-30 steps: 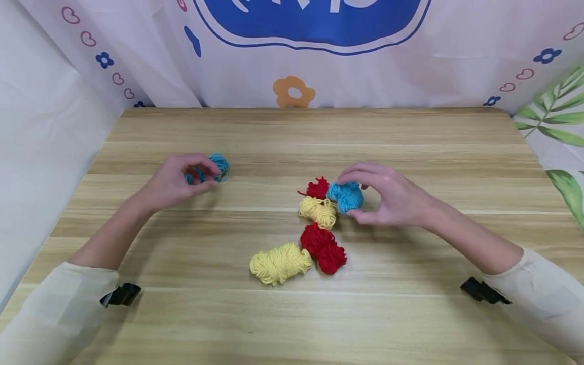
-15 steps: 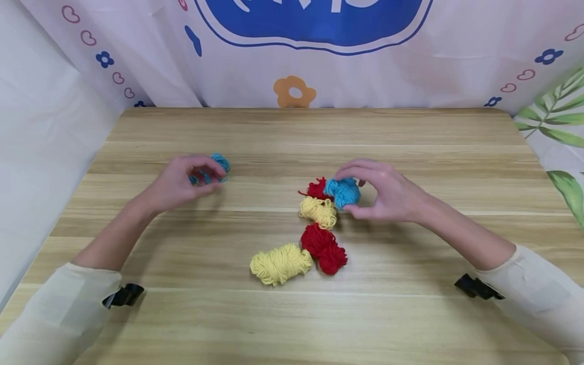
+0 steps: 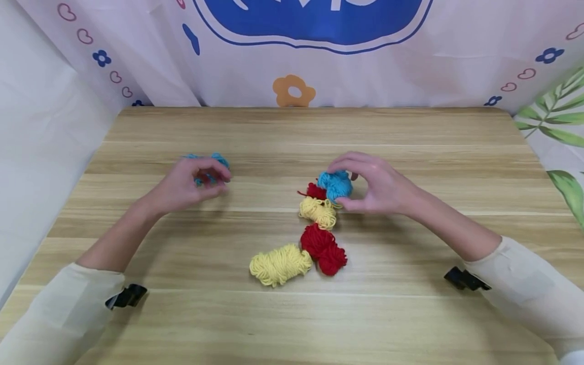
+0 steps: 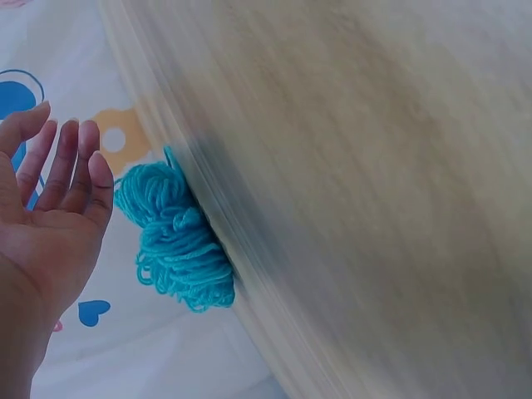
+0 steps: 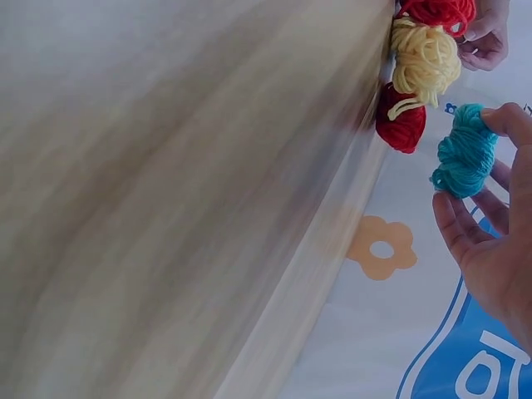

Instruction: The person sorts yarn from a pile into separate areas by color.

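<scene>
One blue yarn bundle (image 3: 336,186) pinched by right-hand fingers (image 5: 451,224), left-hand fingers (image 4: 60,170) loosely relaxed near another blue bundle (image 4: 187,249)

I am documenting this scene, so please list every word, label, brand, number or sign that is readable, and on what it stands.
No text can be read whole.
White lettering on the blue emblem of the backdrop: cut off in the head and right wrist views, so I cannot quote it.
Yarn bundles: no label seen.
Black pieces at the sleeves: too small to tell any marking.
</scene>
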